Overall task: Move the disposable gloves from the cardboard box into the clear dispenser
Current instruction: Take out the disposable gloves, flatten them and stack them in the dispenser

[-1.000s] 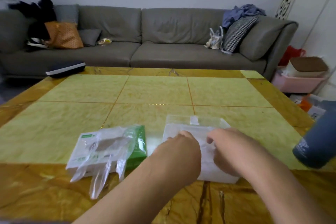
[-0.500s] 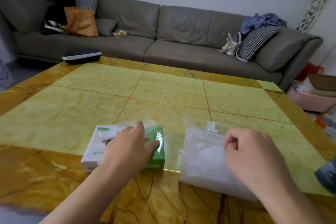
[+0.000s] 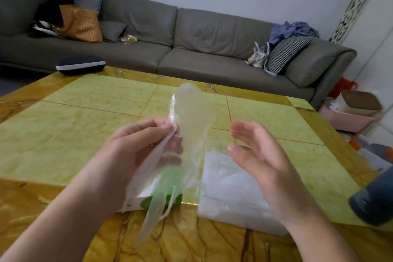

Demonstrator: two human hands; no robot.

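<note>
Head camera shows our left hand (image 3: pixel 136 144) up in the air now, pinching a glove (image 3: pixel 191 125) between thumb and fingertips. Half a second ago that hand lay flat on the box (image 3: pixel 163 195), so we have just pulled this glove out. It hangs thin and see-through, its finger parts dangling down over the box. Our right hand (image 3: pixel 263 166) was a loose fist by the dispenser (image 3: pixel 229 193) before. Now it is lifted, fingers straight and spread apart, holding nothing, just beside the glove.

We think this means one glove is out and ready to go across. The dispenser sits on the table (image 3: pixel 63 134) right next to the box, under our right hand, and already looks full of white plastic. The next move is likely to tuck this glove in there. It is floppy and light, so two hands may help.

The table is yellow-green with golden-brown edges. A dark bottle (image 3: pixel 374 204) stands at its right edge. Behind is a long grey sofa (image 3: pixel 191 44) with cushions, a bag and clothes on it. A pink tub (image 3: pixel 348 121) sits on the floor at the right.
</note>
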